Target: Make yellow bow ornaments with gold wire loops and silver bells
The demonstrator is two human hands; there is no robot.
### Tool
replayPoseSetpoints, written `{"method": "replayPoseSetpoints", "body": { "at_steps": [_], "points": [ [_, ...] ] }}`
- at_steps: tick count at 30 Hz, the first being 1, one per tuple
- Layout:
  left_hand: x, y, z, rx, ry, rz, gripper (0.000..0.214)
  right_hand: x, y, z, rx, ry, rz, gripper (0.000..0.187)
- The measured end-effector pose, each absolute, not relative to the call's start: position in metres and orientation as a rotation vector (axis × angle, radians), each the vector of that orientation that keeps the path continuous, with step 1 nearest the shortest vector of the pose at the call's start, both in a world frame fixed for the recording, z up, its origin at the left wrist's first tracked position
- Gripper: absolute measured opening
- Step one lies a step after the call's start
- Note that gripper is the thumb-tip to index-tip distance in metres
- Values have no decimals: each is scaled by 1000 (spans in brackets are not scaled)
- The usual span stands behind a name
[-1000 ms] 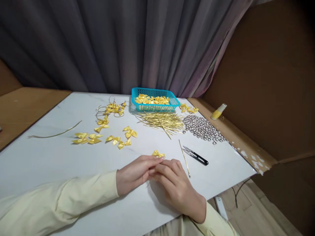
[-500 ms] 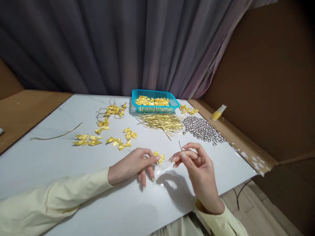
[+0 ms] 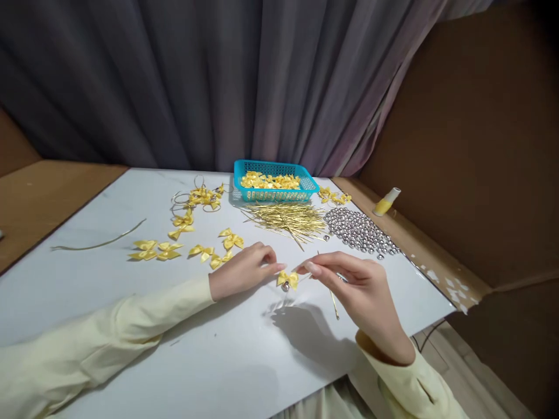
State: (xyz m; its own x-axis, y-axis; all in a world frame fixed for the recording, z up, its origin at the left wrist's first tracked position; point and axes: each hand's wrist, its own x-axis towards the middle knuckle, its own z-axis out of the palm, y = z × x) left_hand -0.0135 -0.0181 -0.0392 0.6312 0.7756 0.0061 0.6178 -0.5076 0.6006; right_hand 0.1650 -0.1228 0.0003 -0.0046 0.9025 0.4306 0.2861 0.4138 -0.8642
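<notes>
Between my two hands hangs a yellow ribbon bow (image 3: pixel 292 280), a small silver bell (image 3: pixel 285 286) showing at its lower edge. The thumb and fingers of my left hand (image 3: pixel 248 269) are closed at the bow's upper left; exactly what lies between the tips is partly hidden. My right hand (image 3: pixel 356 285) pinches a thin gold twist tie (image 3: pixel 334 307) just right of the bow, and one end of the tie hangs below the fingers. To the left of my left hand, several loose yellow bows (image 3: pixel 201 251) lie on the white tabletop (image 3: pixel 196 366).
Further back stands a turquoise basket (image 3: pixel 275 196) of yellow bows. In front of it is a pile of gold twist ties (image 3: pixel 288 220), with silver bells (image 3: pixel 360 231) to the right. Looped bows (image 3: pixel 204 198) lie left; one long tie (image 3: pixel 100 243) lies apart. A yellow-and-white bottle (image 3: pixel 386 202) sits on cardboard.
My left hand has shifted up and slightly right, its fingers drawn in. The right hand has turned over and come closer to the bow, which now faces me with its bell in view.
</notes>
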Motion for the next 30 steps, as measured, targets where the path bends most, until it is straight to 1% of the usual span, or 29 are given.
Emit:
{"method": "replayPoseSetpoints", "body": {
  "at_steps": [4,10,14,19,22,24,26,28,30],
  "points": [
    [-7,-26,-45,2255,1062,393,26,170,-119,12,-1062,-1721,445,10],
    [-3,-34,-53,2254,1064,452,13,177,-115,25,-1019,-1828,176,13],
    [-7,-37,-54,2179,994,506,13,182,-115,29,-1071,-1844,158,12],
    [-6,-45,-43,1862,923,556,16,184,-122,36,-1153,-1756,171,9],
    [-4,-51,-36,1830,982,617,24,186,-126,40,-1142,-1704,171,9],
    [-2,-55,-35,1820,1033,541,35,189,-127,41,-1124,-1670,168,9],
    [1,-61,-36,1758,1028,379,45,192,-126,42,-1113,-1640,171,11],
    [4,-67,-39,1648,957,222,48,194,-125,44,-1095,-1622,173,12],
    [9,-73,-42,1509,842,127,45,194,-126,47,-1073,-1608,156,15]
  ]
}}
